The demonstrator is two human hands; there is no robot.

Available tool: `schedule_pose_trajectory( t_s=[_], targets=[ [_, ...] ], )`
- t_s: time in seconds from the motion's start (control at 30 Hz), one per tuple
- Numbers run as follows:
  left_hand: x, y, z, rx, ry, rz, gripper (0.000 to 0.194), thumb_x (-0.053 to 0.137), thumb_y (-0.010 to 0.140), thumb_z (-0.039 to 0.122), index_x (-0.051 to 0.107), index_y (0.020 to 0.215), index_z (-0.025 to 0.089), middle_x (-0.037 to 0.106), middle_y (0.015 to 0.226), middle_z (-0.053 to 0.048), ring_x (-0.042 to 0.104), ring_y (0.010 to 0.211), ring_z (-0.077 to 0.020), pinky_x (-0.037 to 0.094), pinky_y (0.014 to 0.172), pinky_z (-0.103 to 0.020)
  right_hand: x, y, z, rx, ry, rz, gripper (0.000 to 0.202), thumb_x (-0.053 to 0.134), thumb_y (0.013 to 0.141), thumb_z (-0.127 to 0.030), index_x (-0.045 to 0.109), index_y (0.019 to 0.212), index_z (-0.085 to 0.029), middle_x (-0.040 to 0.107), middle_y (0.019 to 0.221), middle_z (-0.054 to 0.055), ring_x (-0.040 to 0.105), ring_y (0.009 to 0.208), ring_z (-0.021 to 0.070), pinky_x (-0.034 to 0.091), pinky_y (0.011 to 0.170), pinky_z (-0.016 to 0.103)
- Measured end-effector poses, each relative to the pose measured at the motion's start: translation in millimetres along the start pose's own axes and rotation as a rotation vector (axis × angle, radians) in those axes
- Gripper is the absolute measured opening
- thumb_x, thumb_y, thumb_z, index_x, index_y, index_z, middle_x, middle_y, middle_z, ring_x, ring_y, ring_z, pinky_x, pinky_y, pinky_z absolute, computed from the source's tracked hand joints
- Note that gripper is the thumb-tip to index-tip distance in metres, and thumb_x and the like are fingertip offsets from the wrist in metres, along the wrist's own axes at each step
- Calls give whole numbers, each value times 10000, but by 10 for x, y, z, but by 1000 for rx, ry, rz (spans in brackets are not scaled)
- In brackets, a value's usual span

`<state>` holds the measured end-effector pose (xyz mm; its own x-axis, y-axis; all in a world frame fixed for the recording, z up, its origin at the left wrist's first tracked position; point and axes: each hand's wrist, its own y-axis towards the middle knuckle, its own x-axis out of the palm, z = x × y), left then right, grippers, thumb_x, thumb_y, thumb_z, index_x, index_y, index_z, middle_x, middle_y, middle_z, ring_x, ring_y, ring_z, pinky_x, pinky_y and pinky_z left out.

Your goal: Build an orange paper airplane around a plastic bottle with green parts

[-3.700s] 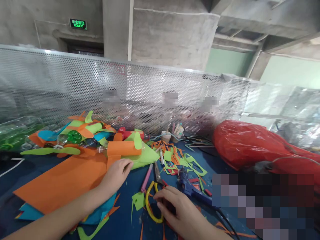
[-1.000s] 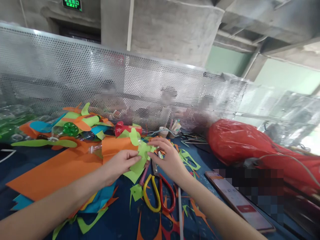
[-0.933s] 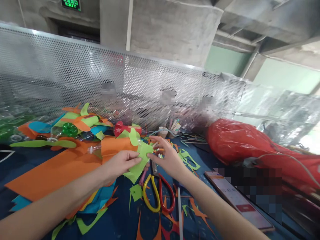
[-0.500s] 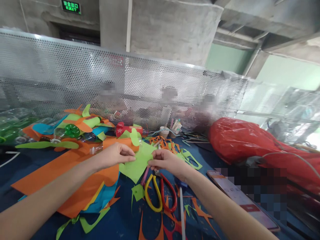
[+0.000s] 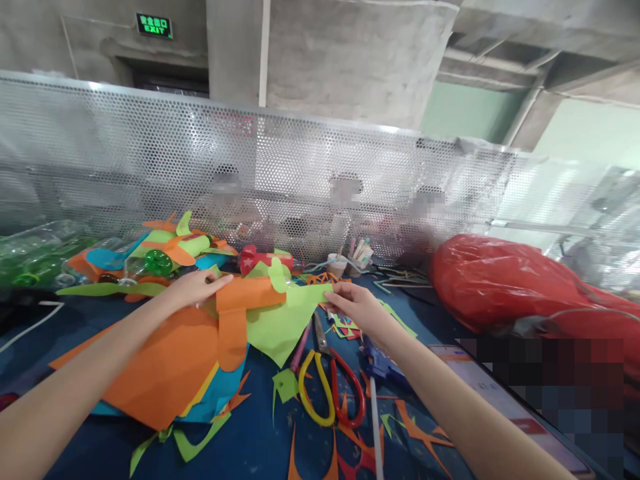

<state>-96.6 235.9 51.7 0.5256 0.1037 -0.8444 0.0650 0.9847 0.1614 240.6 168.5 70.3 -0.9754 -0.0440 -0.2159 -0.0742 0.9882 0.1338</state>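
A plastic bottle wrapped in orange paper [image 5: 253,293], with paper wings and a green tail piece, lies in front of me. My left hand [image 5: 196,288] is closed around its left end, covering the bottle neck. My right hand [image 5: 347,303] pinches the right corner of a light green paper sheet [image 5: 280,327], which runs partly behind the orange bottle. Just below my right hand lie scissors [image 5: 324,380] with one yellow and one red handle. Beside them are a purple pen-like stick [image 5: 301,348] and a blue glue gun [image 5: 384,363] with a white glue stick [image 5: 376,430].
Orange sheets [image 5: 165,363] over blue ones lie left. Behind are paper-covered bottle planes [image 5: 173,248], green bottles [image 5: 37,257] and a red-wrapped bottle [image 5: 263,260]. Cups of pens [image 5: 357,260] stand by a perforated metal screen [image 5: 300,147]. Right are a red bag [image 5: 500,280] and a phone [image 5: 520,413]. Paper scraps [image 5: 420,427] lie around.
My left hand has left the green sheet and moved left onto the bottle's neck end. My right hand has drawn the sheet's corner up and right. The view has shifted slightly.
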Motion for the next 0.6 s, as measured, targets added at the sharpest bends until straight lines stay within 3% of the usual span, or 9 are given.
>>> schedule_pose_trajectory(
  t_s=[0.13, 0.3, 0.37, 0.5, 0.6],
  targets=[
    [-10, -44, 3, -2, -10, -167, 482, 559, 644, 677, 583, 662, 196, 552, 475, 1, 558, 455, -206, 371, 466, -274, -14, 2, 4, -16, -9, 1, 181, 729, 669, -245, 564, 691, -174, 639, 585, -40, 616, 560, 93, 506, 589, 208],
    [-86, -191, 122, 54, -108, -302, 531, 604, 663, 621, 649, 915, 156, 631, 665, 0, 570, 552, -158, 369, 430, -204, -34, -13, -18, -25, 0, -19, 247, 720, 692, -218, 569, 886, -187, 678, 604, -19, 668, 606, 142, 539, 602, 251],
    [-113, -268, 195, 75, -149, -329, 507, 642, 654, 583, 664, 915, 148, 636, 661, 6, 576, 574, -155, 364, 429, -188, -47, -23, -38, -36, 10, -22, 244, 712, 707, -230, 568, 900, -191, 688, 640, -9, 679, 635, 151, 550, 625, 266],
    [-131, -360, 300, 119, -261, -296, 413, 649, 696, 500, 659, 951, 176, 687, 858, 9, 621, 824, -187, 442, 597, -177, -85, -46, -101, -63, 31, -19, 235, 703, 728, -270, 583, 915, -192, 699, 742, 13, 678, 672, 148, 562, 684, 294],
    [-115, -375, 309, 91, -312, -303, 487, 668, 688, 485, 606, 1049, 165, 688, 851, -22, 638, 749, -194, 465, 576, -210, -94, -71, -173, -91, 83, -10, 270, 700, 729, -300, 593, 952, -191, 689, 744, 12, 661, 681, 133, 551, 727, 292]
  ],
)
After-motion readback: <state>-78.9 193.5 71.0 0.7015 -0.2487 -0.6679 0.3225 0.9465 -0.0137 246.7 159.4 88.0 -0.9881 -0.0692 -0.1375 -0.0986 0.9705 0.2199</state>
